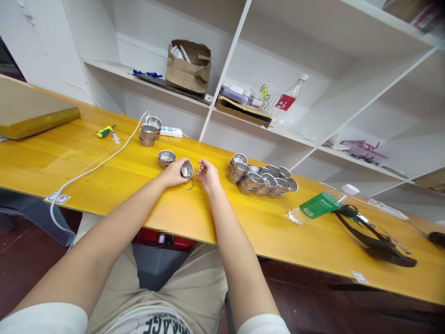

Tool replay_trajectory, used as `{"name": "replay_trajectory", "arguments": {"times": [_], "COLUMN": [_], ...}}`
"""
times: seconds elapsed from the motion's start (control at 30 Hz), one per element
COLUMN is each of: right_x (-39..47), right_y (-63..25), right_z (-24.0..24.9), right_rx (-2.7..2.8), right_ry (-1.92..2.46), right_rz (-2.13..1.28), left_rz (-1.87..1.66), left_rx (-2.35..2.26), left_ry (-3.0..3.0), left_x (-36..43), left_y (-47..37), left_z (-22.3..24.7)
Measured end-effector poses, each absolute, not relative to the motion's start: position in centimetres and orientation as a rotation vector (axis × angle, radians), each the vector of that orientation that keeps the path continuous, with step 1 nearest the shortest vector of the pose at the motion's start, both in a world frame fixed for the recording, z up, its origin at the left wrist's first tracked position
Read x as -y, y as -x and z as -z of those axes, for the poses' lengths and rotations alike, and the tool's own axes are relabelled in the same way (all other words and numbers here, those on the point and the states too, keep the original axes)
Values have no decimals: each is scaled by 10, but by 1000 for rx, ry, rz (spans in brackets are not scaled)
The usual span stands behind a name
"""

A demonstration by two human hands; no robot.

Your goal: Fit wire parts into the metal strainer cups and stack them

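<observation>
In the head view my left hand (pixel 174 175) is closed around a small metal strainer basket (pixel 187 170) with a perforated bottom. The basket is tilted, its mouth facing me. A thin curved wire (pixel 191 184) shows just below it; whether it is attached I cannot tell. To the right, my right hand (pixel 209 176) is raised with loosely curled fingers apart, and no object shows in it. Close behind my left hand stand a couple of nested strainer baskets (pixel 167 158). Many more stacked strainer baskets (pixel 255 180) are grouped right of my right hand.
Further stacked baskets (pixel 149 133) stand back left near a power strip (pixel 172 131) and white cable (pixel 100 163). A screwdriver (pixel 104 131) lies farther left. On the right are a green-labelled bottle (pixel 320 204) and a black strap device (pixel 375 241). Shelves (pixel 212 104) rise behind.
</observation>
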State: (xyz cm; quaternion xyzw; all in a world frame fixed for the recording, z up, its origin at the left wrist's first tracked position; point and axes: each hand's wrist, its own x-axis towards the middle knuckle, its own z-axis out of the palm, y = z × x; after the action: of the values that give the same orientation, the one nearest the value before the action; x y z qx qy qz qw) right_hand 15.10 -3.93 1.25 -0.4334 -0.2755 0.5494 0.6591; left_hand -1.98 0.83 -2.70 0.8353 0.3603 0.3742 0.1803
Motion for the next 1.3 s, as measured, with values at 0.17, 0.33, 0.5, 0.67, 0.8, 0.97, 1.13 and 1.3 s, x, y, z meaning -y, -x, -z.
{"name": "replay_trajectory", "arguments": {"times": [0.17,0.33,0.5,0.67,0.8,0.97,1.13,1.3], "right_x": [40,39,38,40,44,46,47,47], "right_y": [-148,-146,-144,-139,-134,-131,-131,-132], "right_z": [-14,-11,-8,-10,-13,-15,-16,-16], "right_rx": [639,678,721,731,709,663,602,563], "right_ry": [974,984,978,1000,1006,1035,1042,1029], "right_rz": [-1272,-1298,-1262,-1283,-1336,-1387,-1423,-1467], "left_rz": [-1050,-1072,-1130,-1159,-1119,-1101,-1110,-1114], "left_rx": [-1035,-1015,-933,-918,-919,-913,-899,-858], "left_ry": [-2311,-2310,-2373,-2412,-2435,-2443,-2459,-2506], "left_x": [-7,-8,-10,-8,-4,-4,-5,-3], "left_y": [20,19,19,18,18,18,19,19], "left_z": [26,25,24,24,22,22,24,21]}}
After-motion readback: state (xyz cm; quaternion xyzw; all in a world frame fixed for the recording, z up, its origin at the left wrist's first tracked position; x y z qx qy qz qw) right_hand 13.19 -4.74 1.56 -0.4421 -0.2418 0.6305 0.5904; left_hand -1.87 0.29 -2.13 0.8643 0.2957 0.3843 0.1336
